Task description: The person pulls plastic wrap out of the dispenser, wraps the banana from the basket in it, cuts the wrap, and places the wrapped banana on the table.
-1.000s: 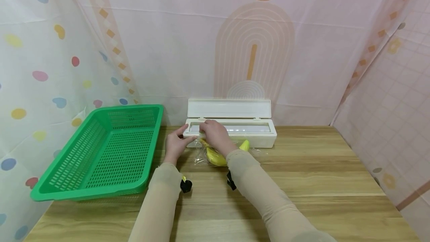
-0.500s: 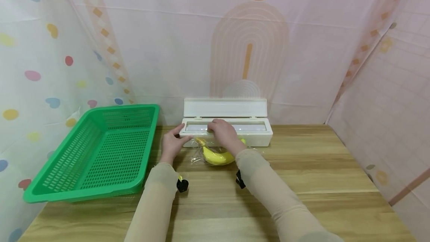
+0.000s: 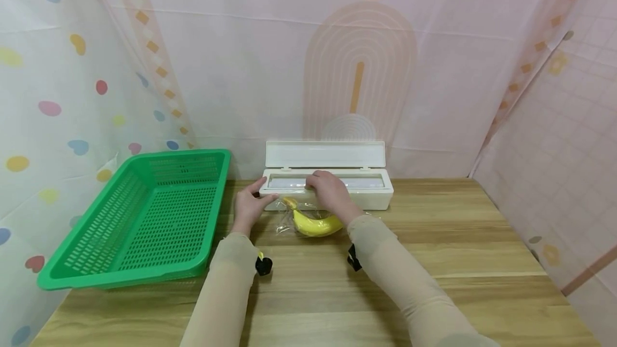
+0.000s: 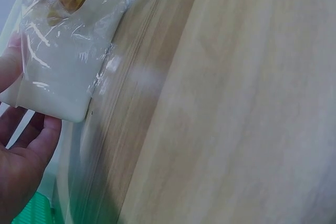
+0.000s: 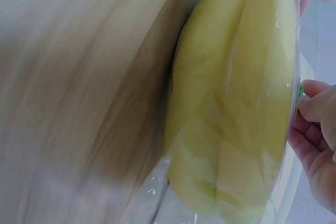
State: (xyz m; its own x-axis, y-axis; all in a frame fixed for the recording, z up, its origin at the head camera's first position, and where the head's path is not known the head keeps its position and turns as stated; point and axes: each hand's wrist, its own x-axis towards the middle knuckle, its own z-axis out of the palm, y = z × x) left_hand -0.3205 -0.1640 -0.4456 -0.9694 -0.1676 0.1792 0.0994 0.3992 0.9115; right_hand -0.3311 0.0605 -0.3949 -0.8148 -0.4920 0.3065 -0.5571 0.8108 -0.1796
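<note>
A white cling film dispenser [image 3: 371,200] stands at the back of the table, its lid [image 3: 325,154] raised. My left hand [image 3: 248,209] grips its left end, thumb at the front edge and fingers around the side. Over the middle of the front edge, my right hand [image 3: 333,194] pinches a small green slide cutter [image 5: 301,91] between thumb and finger. Bananas [image 3: 313,225] lie right in front of the dispenser under clear cling film [image 4: 58,69], which comes down over the front wall. My right wrist hides their right end in the head view.
A large green plastic basket [image 3: 207,245] stands at the left of the wooden table [image 3: 308,304]. Patterned curtains [image 3: 231,68] hang close behind the dispenser and along both sides.
My right hand has slid rightward along the dispenser's front edge with the slide cutter, showing more of the bananas. The left hand keeps its grip on the left end.
</note>
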